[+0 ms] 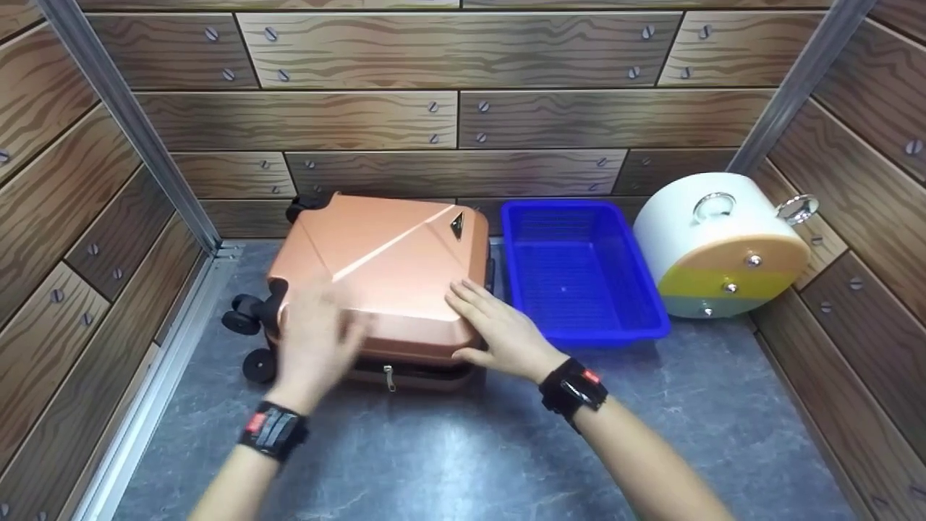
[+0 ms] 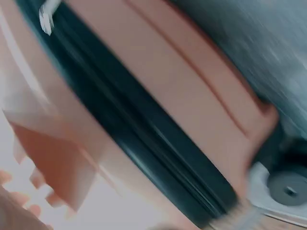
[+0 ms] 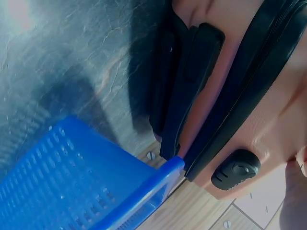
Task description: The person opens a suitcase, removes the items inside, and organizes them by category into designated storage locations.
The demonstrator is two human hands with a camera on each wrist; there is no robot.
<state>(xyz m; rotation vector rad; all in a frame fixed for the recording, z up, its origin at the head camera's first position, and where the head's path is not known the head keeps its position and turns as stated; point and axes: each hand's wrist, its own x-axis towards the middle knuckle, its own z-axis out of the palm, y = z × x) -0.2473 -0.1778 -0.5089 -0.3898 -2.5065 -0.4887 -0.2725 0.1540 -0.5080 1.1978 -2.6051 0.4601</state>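
Note:
A rose-gold hard-shell suitcase (image 1: 391,253) lies flat on the grey floor, its wheels (image 1: 242,318) toward the left. My left hand (image 1: 311,347), blurred by motion, is over the front left part of the shell with its fingers extended. My right hand (image 1: 506,333) rests on the front right corner, fingers straight along the top. A metal zipper pull (image 1: 389,378) hangs at the front seam between the hands. In the right wrist view, a black lock (image 3: 236,169) and a black carry handle (image 3: 204,57) show on the suitcase's side.
A blue plastic basket (image 1: 608,336) stands close to the suitcase's right side. Farther right is a rounded white drawer box (image 1: 665,217) with a striped front and a ring handle. Wood-patterned panels (image 1: 362,119) enclose the back and sides.

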